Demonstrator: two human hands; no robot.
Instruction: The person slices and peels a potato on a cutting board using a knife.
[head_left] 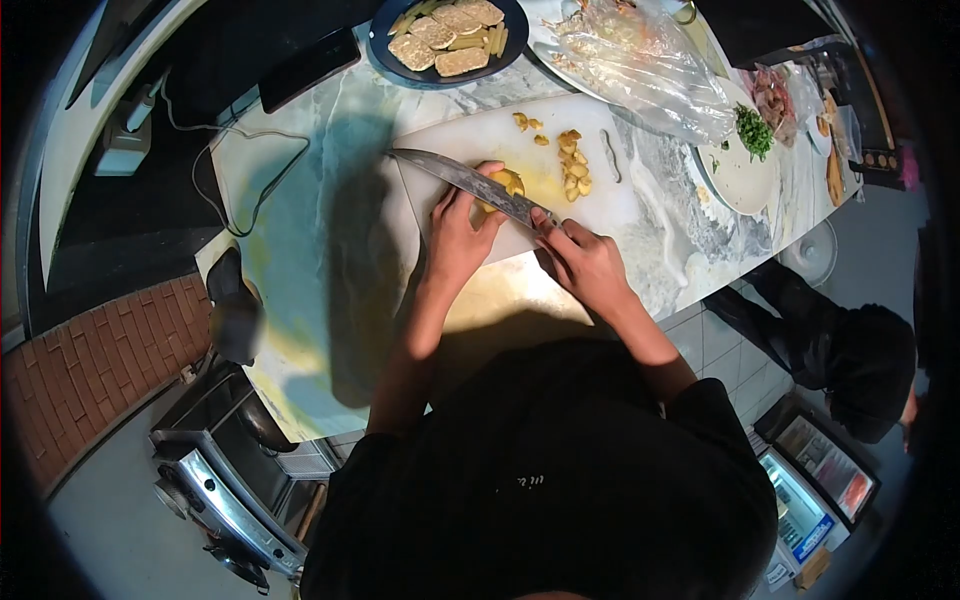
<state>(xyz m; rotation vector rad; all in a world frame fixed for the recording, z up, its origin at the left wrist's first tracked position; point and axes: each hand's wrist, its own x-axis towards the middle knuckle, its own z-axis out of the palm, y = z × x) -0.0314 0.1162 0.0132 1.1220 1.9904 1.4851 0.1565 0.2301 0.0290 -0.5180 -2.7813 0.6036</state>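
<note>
My right hand (585,262) is closed around the handle of a large kitchen knife (450,176). The blade points to the upper left and lies across a yellow piece of ginger (511,182). My left hand (462,228) has its fingers closed on the ginger, partly hidden behind the blade. Both are over a white cutting board (480,130). Just right of the knife, a row of ginger slices (574,170) lies on the board, with a few small pieces (524,121) above it.
A dark pan (380,45) of browned slabs and sticks stands at the back. Beside it are a clear plastic bag (660,70) and a plate (750,190) with chopped greens (753,132). A cable (265,180) lies at left. Another person (855,360) stands at right.
</note>
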